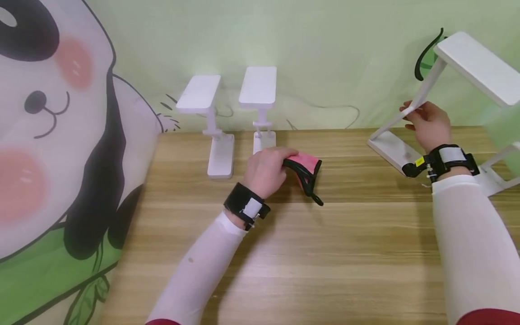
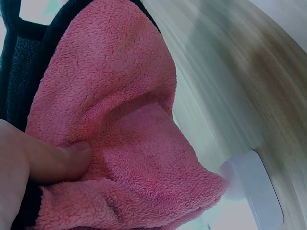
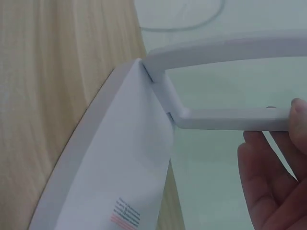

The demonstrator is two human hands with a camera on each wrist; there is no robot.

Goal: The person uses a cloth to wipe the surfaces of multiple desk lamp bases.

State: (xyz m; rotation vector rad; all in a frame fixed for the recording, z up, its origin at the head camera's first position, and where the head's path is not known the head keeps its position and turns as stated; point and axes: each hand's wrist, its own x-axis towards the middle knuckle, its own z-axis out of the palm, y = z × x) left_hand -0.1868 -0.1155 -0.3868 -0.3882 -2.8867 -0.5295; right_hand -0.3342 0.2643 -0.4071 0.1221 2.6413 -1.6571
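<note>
My left hand (image 1: pixel 266 172) grips a pink fleecy cloth (image 1: pixel 305 161) with black edging and a black loop, held a little over the tabletop. In the left wrist view the thumb presses on the folded pink pile (image 2: pixel 120 91). At the right, my right hand (image 1: pixel 431 125) pinches the thin stem of a white desk lamp (image 1: pixel 475 67). Seen from the right wrist, thumb and fingers lie on either side of one stem rail (image 3: pixel 230 119). The lamp's base (image 3: pixel 115 163) bears small print; part of it is hidden behind the wrist strap in the head view.
Two smaller-looking white lamps, one at the left (image 1: pixel 221 155) and one beside it (image 1: pixel 258 88), stand near the back wall. Another white stand (image 1: pixel 491 180) shows at the right edge. The wooden table (image 1: pixel 325 262) meets a green wall with a panda picture (image 1: pixel 53 113).
</note>
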